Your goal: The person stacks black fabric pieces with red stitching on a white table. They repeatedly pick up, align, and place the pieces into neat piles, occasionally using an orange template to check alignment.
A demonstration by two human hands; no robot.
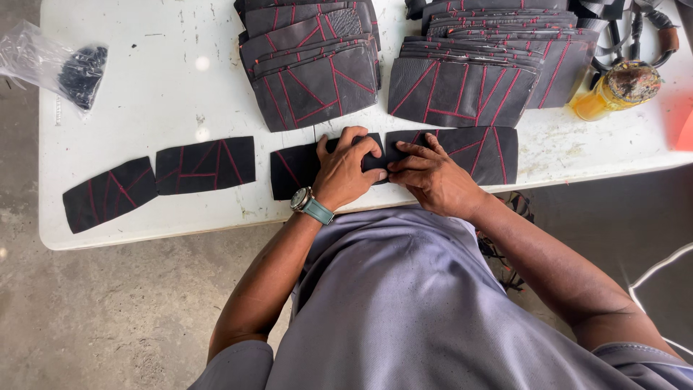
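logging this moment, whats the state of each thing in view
left hand: pressing flat on the black panel under it
right hand: fingers pressing where two panels meet
panel under hands: flat on the table edge
two loose panels: flat, side by side
panel stacks: piled, fanned
plastic bag: lying, holds dark bits
amber jar: tipped on its side

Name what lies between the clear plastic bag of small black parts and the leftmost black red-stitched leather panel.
Head view: only bare white table between bag and panel.

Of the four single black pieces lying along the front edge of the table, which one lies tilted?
The leftmost black piece, nearest the table's left end. It slants down to the left, while the other three lie roughly level, and no hand touches it.
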